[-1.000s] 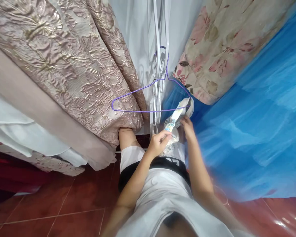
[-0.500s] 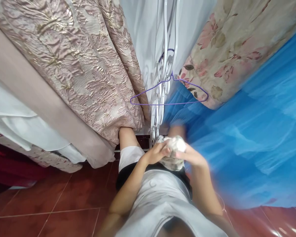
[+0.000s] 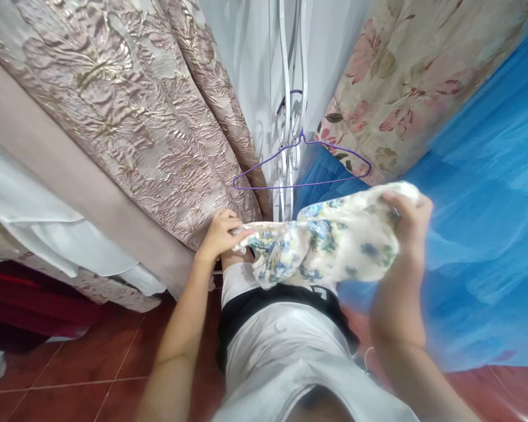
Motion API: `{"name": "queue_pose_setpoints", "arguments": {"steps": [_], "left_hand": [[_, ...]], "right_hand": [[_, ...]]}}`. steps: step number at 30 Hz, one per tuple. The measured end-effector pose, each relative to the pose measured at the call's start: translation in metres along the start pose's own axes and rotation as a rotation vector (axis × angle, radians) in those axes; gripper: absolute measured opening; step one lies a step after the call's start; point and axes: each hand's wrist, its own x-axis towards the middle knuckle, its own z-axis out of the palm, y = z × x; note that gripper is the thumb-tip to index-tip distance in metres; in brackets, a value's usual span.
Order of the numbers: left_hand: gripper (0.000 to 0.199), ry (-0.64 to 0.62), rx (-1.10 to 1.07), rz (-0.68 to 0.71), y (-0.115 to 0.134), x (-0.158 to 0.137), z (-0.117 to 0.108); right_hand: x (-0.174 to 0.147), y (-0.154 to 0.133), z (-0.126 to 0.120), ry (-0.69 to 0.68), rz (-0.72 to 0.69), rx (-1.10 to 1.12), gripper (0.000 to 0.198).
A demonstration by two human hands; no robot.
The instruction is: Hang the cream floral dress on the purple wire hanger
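A white cloth garment with blue, yellow and green flowers stretches sideways between my two hands, in front of my waist. My left hand pinches its narrow, bunched end. The wider end is gripped by my right hand, which is slightly blurred. Folds hide the garment's full shape, so its exact kind is unclear. Just above it, a purple hanger hangs with nothing on it from a white metal rack.
Pink and gold brocade fabric hangs at left, beside white cloth and dark red cloth. On the right hang a floral fabric and blue tulle. The floor has red tiles.
The bunched garment has been spread out. My left hand has moved left and up, my right hand right and up, each holding an end. The hanger stays in place.
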Motion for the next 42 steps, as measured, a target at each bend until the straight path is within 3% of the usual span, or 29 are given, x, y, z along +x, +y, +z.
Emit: {"name": "queue_pose_setpoints", "arguments": {"steps": [1, 3, 8, 12, 15, 18, 24, 27, 31, 34, 37, 42], "left_hand": [[0.039, 0.036, 0.030, -0.017, -0.007, 0.003, -0.013], [0.038, 0.109, 0.072, -0.052, -0.020, 0.010, -0.034], [0.032, 0.175, 0.095, -0.139, -0.036, 0.042, -0.059], [0.029, 0.195, -0.048, -0.188, -0.035, 0.074, -0.055], [0.025, 0.223, -0.244, -0.224, -0.026, 0.095, -0.047], [0.024, 0.208, -0.375, -0.173, -0.012, 0.119, -0.037], [0.041, 0.175, -0.342, -0.058, 0.010, 0.164, -0.016], [0.039, 0.179, -0.216, -0.031, 0.005, 0.152, -0.011], [0.039, 0.352, -0.010, -0.048, -0.003, 0.105, -0.008], [0.039, 0.323, 0.174, -0.077, 0.001, 0.084, -0.006], [0.042, 0.258, 0.343, -0.054, 0.012, 0.087, -0.001], [0.044, 0.269, 0.500, -0.077, 0.034, 0.107, 0.004]], "right_hand": [[0.013, 0.004, 0.006, 0.052, -0.014, 0.012, 0.019], [0.034, 0.016, 0.024, -0.007, -0.026, 0.017, 0.020], [0.057, 0.059, 0.068, -0.364, -0.069, -0.076, 0.032], [0.051, 0.079, 0.070, -0.405, -0.096, -0.127, 0.036], [0.042, 0.078, 0.064, -0.410, -0.097, -0.116, 0.039], [0.032, 0.072, 0.065, -0.415, -0.070, -0.092, 0.041], [0.013, 0.066, 0.071, -0.458, -0.057, -0.100, 0.040], [0.010, 0.064, 0.067, -0.427, -0.044, -0.111, 0.040], [0.007, 0.063, 0.068, -0.429, -0.025, -0.095, 0.039], [0.006, 0.065, 0.073, -0.437, -0.026, -0.067, 0.039], [0.005, 0.070, 0.079, -0.417, -0.004, -0.033, 0.039], [0.001, 0.073, 0.089, -0.367, 0.042, 0.013, 0.038]]}}
